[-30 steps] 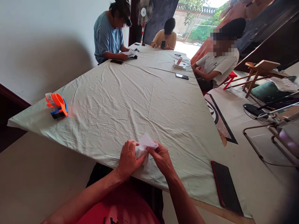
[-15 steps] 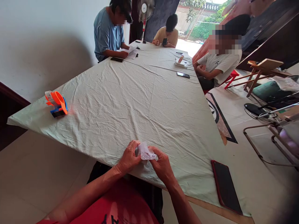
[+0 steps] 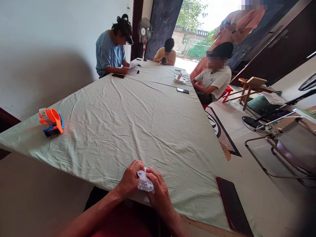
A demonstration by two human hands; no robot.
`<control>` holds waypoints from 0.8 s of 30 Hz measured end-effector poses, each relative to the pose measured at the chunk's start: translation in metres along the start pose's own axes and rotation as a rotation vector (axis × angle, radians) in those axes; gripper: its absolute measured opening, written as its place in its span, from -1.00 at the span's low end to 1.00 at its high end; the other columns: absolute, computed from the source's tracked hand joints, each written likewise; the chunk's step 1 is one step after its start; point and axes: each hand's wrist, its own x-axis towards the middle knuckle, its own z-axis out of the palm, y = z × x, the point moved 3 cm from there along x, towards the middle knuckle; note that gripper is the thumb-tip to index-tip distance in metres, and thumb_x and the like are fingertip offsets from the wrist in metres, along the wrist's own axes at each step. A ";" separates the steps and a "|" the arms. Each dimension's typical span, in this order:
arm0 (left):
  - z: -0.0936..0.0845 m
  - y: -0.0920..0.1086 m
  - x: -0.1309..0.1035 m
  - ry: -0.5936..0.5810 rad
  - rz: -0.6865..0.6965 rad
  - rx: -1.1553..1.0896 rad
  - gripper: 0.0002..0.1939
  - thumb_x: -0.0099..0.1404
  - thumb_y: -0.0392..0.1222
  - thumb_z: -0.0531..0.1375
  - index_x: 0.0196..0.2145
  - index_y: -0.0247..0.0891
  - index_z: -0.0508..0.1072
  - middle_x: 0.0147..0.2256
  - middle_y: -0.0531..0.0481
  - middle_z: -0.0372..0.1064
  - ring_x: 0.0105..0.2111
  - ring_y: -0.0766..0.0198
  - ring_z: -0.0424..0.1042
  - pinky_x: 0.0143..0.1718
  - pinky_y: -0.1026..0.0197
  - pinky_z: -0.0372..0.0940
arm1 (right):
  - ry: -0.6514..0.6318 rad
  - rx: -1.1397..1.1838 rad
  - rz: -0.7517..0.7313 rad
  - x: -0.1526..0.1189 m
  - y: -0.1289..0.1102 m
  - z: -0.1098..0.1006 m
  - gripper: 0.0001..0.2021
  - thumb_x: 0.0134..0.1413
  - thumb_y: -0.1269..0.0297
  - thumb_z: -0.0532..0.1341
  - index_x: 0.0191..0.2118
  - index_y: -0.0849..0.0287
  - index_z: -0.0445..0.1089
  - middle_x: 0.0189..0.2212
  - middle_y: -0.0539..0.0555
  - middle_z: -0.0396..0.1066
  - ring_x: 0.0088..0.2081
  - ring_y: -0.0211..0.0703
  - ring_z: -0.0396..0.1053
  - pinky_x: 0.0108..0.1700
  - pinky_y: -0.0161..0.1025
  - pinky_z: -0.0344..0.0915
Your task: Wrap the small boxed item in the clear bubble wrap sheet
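Note:
My left hand (image 3: 129, 179) and my right hand (image 3: 158, 189) meet at the near edge of a large table (image 3: 148, 112) covered with a pale green cloth. Both hands pinch a small crumpled clear plastic bag (image 3: 144, 182) held between them, just above the cloth. The bag looks scrunched into a tight wad; what it holds is too small to tell.
A dark phone in a red case (image 3: 233, 205) lies at the near right corner. An orange and blue tape dispenser (image 3: 51, 121) sits at the left edge. Three people sit at the far end with phones (image 3: 183, 90) and papers. Chairs (image 3: 283, 148) stand on the right.
The bag has been squeezed from a loose, raised sheet into a small wad, and both hands have dropped toward the table edge. The camera has tilted up.

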 end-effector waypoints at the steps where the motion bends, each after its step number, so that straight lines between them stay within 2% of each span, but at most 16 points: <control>1: -0.003 0.001 -0.001 -0.013 0.009 -0.001 -0.90 0.15 -0.32 0.21 -0.38 -0.20 0.34 -0.21 -0.03 0.44 -0.15 0.19 0.45 -0.08 0.18 0.36 | 0.015 -0.006 -0.011 0.001 0.000 0.001 -0.54 0.02 0.56 0.13 0.04 0.02 0.34 0.03 0.15 0.47 0.11 0.00 0.39 0.14 -0.02 0.35; 3: -0.011 0.005 -0.003 -0.076 0.042 -0.012 -0.86 0.14 -0.34 0.20 -0.30 -0.20 0.38 -0.13 -0.05 0.44 -0.09 0.19 0.45 -0.03 0.16 0.35 | 0.026 -0.016 -0.017 0.005 0.001 0.002 -0.60 0.06 0.57 0.12 -0.01 0.02 0.36 0.00 0.15 0.48 0.06 -0.02 0.43 0.09 -0.04 0.38; 7: -0.025 0.010 -0.011 -0.258 0.111 0.009 -0.58 0.11 -0.34 0.25 -0.04 -0.17 0.41 0.12 -0.13 0.35 0.16 0.10 0.34 0.16 0.09 0.29 | 0.018 -0.024 -0.004 0.009 0.003 0.000 -0.64 0.09 0.60 0.10 -0.09 0.00 0.39 -0.03 0.13 0.49 0.02 -0.04 0.45 0.04 -0.10 0.40; 9: -0.026 0.008 -0.013 -0.277 0.127 0.042 -0.53 0.14 -0.33 0.24 0.04 -0.17 0.40 0.18 -0.16 0.31 0.21 0.09 0.29 0.20 0.04 0.26 | 0.009 0.004 0.012 0.011 0.004 -0.002 -0.64 0.09 0.60 0.11 -0.09 0.01 0.39 -0.04 0.12 0.50 0.01 -0.06 0.45 0.04 -0.13 0.39; 12: -0.024 0.003 -0.008 -0.233 0.124 0.035 -0.56 0.21 -0.34 0.17 0.06 -0.17 0.40 0.16 -0.17 0.33 0.21 0.11 0.28 0.22 0.01 0.24 | -0.029 0.087 0.076 0.021 0.007 -0.006 -0.67 0.08 0.55 0.16 -0.10 0.01 0.41 -0.04 0.11 0.49 0.00 -0.08 0.45 0.03 -0.18 0.38; 15: -0.021 0.005 0.003 -0.192 0.100 0.003 -0.64 0.22 -0.30 0.18 -0.01 -0.18 0.45 0.07 -0.12 0.40 0.11 0.13 0.36 0.15 0.06 0.28 | -0.092 0.203 0.176 0.037 0.011 -0.012 -0.76 0.09 0.45 0.22 -0.13 0.03 0.44 -0.06 0.10 0.50 -0.02 -0.07 0.46 0.01 -0.21 0.37; 17: -0.021 0.008 0.011 -0.166 0.066 0.018 -0.72 0.21 -0.27 0.20 -0.10 -0.18 0.48 -0.07 -0.07 0.46 -0.06 0.18 0.42 0.01 0.16 0.34 | -0.138 0.273 0.236 0.050 0.013 -0.016 -0.81 0.09 0.40 0.24 -0.16 0.05 0.47 -0.11 0.08 0.52 -0.07 -0.06 0.46 -0.01 -0.20 0.35; 20: -0.022 0.011 0.022 -0.122 -0.033 0.099 -0.84 0.17 -0.19 0.22 -0.26 -0.22 0.51 -0.31 0.03 0.45 -0.31 0.26 0.38 -0.25 0.27 0.28 | -0.225 0.359 0.356 0.066 0.018 -0.016 -0.90 0.10 0.31 0.23 -0.27 0.10 0.50 -0.29 0.04 0.53 -0.22 -0.08 0.44 -0.11 -0.21 0.33; 24: -0.023 0.007 0.030 -0.117 -0.222 0.159 -0.74 0.21 0.00 0.20 -0.37 -0.27 0.50 -0.46 0.08 0.38 -0.46 0.32 0.28 -0.43 0.30 0.13 | -0.301 0.589 0.587 0.072 0.027 -0.005 -0.73 0.12 0.04 0.24 -0.38 0.16 0.48 -0.46 0.01 0.45 -0.39 -0.15 0.36 -0.29 -0.26 0.29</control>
